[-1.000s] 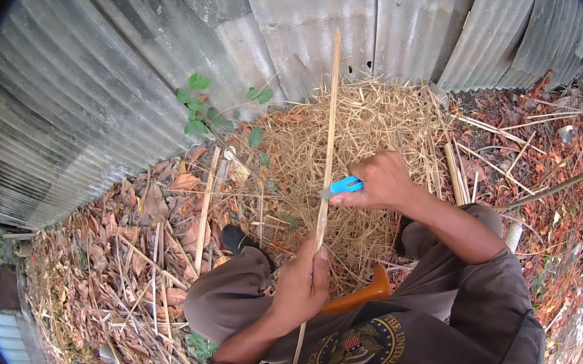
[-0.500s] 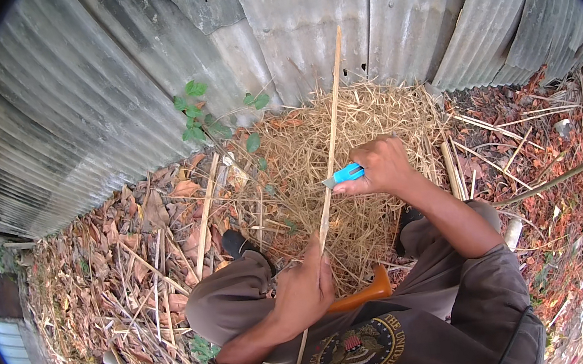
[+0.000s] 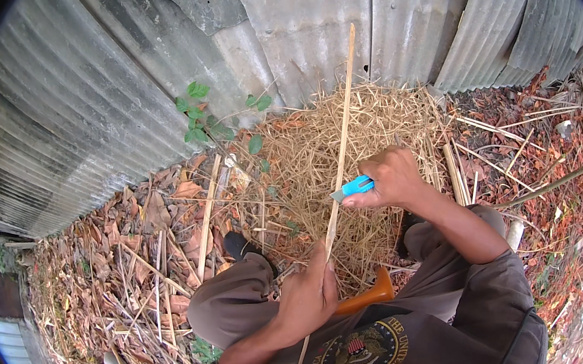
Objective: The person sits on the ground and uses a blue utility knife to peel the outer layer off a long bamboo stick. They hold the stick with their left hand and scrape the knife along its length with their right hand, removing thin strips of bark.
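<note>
Head camera: left of a worn pair, tilted down and forward.
Shirt (image 3: 481,304): nearest the lens, near edge.
Left hand (image 3: 307,295), right hand (image 3: 391,178): mid-distance, seen from above.
Metal wall (image 3: 305,24): far, faced across straw (image 3: 400,118).

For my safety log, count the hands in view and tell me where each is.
2. The left hand grips the wooden strip, in front of the shirt; the right hand holds the blue knife at the strip, farther up.

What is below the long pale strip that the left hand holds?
Below the middle of the strip lies a heap of dry yellowish shreds. The ground under this heap is covered and cannot be seen.
</note>
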The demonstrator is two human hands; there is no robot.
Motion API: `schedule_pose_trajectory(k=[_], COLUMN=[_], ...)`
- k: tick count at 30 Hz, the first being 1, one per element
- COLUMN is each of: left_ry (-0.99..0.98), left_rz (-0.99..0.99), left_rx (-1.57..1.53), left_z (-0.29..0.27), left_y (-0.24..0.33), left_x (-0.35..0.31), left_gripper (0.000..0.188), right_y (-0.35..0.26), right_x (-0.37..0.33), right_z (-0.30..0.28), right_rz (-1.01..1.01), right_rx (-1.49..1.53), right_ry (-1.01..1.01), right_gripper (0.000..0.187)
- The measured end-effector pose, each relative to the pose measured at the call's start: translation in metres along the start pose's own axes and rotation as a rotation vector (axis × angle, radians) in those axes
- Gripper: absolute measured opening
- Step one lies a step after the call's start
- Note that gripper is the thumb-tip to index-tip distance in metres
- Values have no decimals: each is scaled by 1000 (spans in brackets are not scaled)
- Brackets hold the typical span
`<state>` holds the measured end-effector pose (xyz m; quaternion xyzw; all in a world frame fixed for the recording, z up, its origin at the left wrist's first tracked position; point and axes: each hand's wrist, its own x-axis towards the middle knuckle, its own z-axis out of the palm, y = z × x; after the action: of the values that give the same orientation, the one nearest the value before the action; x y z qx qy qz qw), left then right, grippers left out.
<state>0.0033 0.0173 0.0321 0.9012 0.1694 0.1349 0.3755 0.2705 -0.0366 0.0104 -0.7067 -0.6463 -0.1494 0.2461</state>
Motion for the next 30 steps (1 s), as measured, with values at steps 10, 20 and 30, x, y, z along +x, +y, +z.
schedule_pose_trajectory(k=[10, 20, 30], left_ry=[-139, -130, -175], left_rz=[4, 3, -17], left_rx=[-15, -60, -55], left_z=[1, -3, -4], left_y=[14, 11, 11], left_x=[-8, -7, -5], left_gripper=[46, 45, 48], right_y=[50, 60, 90], right_x=[8, 3, 7], right_z=[4, -1, -5], right_rz=[591, 614, 691], right_rx=[22, -32, -39], right_ry=[-196, -264, -166], right_gripper=[80, 82, 81])
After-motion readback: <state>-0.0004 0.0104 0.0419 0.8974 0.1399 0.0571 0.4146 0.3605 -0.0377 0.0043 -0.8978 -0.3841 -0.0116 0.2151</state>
